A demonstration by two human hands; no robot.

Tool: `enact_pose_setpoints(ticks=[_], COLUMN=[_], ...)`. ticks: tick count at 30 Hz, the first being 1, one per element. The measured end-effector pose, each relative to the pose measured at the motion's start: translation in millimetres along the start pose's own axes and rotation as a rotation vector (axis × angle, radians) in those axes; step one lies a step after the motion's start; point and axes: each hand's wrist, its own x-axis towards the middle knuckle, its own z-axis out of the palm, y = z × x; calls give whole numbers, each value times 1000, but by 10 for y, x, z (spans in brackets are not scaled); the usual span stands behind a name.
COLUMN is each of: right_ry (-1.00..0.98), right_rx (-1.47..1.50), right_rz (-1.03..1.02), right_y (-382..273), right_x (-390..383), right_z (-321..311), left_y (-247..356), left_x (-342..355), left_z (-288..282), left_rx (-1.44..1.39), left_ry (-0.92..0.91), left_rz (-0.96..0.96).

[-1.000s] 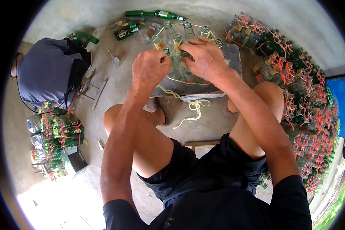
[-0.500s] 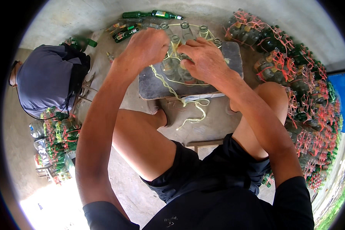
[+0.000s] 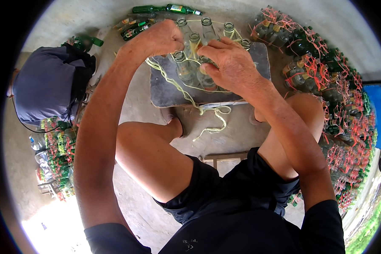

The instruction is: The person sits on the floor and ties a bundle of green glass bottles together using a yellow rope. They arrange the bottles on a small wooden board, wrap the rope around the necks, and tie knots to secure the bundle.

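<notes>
A group of clear glass bottles (image 3: 184, 70) stands upright on a low dark board (image 3: 167, 91), circled by pale yellow twine (image 3: 190, 98). My left hand (image 3: 163, 39) is a closed fist on the twine, just left of the bottle necks. Twine runs from it toward the front bottles, and loose strands hang below it over the board's left edge. My right hand (image 3: 230, 63) is closed over the front right bottles, thumb and fingers bent toward each other on the twine there. Its fingertips partly hide the bottles behind. One twine end trails down past the board's front edge.
Bundled bottles with red ties (image 3: 343, 139) crowd the right side. Green bottles (image 3: 148, 8) lie by the back wall. A person in a grey-blue shirt (image 3: 44, 84) sits at left, near more tied bottles (image 3: 59, 156). A wooden stool edge (image 3: 224, 157) shows between my legs.
My left hand has moved left and slightly up, away from the right hand, drawing twine with it. A front left bottle mouth now shows. The right hand stays near the front bottles.
</notes>
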Motion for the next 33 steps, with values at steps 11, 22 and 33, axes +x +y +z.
enact_pose_setpoints(ticks=[11,22,33], right_ry=[11,63,200], right_rx=[1,17,-46], right_rz=[-17,-30,-24], right_y=[-13,51,-9], right_x=[9,-42,-232], right_z=[-17,43,-205], left_y=[-227,-13,92], left_x=[-179,-449,-530], left_z=[315,956,1181], left_rx=[-108,-727,-1398], left_ry=[295,684,685], left_rz=[57,-354,-499])
